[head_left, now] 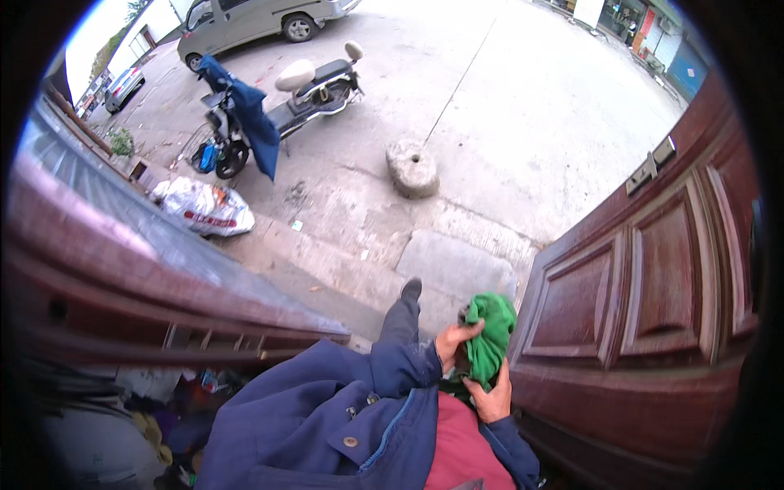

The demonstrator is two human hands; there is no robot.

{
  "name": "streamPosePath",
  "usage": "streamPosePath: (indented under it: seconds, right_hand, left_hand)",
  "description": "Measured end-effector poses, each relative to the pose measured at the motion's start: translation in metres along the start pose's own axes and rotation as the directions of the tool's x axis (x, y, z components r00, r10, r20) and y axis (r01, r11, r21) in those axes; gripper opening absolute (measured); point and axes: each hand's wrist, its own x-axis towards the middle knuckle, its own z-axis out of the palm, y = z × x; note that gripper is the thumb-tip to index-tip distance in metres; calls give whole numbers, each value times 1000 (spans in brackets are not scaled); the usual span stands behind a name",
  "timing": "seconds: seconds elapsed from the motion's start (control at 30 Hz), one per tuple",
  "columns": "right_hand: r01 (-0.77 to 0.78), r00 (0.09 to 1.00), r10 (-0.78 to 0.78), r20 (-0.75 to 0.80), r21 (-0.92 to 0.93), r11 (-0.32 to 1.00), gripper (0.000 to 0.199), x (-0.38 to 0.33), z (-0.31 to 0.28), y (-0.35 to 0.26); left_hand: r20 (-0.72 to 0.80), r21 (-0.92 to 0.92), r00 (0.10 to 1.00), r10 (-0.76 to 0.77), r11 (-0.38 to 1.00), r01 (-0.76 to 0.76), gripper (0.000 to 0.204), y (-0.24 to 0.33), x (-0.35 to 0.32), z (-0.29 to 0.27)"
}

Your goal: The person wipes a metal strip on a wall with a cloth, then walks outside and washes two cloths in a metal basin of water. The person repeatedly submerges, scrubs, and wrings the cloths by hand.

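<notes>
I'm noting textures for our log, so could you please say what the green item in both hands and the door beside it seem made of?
The green cloth, gripped by left hand and right hand, looks like soft matte fabric: it folds and bunches. The door seems reddish-brown varnished wood with raised panels, though painted metal is possible.

The cloth [488,339] sits between both hands, the left hand [453,339] above it on its left, the right hand [492,398] below. A panelled door [653,302] stands just to the right. Ahead lies the pavement [506,122], with a round stone [412,167] on it. Farther left stands a scooter [278,102] (a cover draped over its front), a car [253,20] behind it, and a filled sack [204,208] nearer, by the left wall.
</notes>
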Motion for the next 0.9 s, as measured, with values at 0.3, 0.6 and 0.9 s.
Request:
streamPosePath:
  seconds: [0.3,0.6,0.9]
  right_hand:
    - [-206,977,207,-58,28,978,47,245,18,-21]
    - [-206,977,212,-12,188,960,44,450,-16,-38]
    - [-176,982,150,117,258,950,37,723,-89,26]
  left_hand:
    - [50,72,993,-104,992,100,53,186,185,-51]
    - [68,112,998,-3,994,-5,64,302,338,-62]
    - [-95,192,978,186,967,-165,54,387,565,-79]
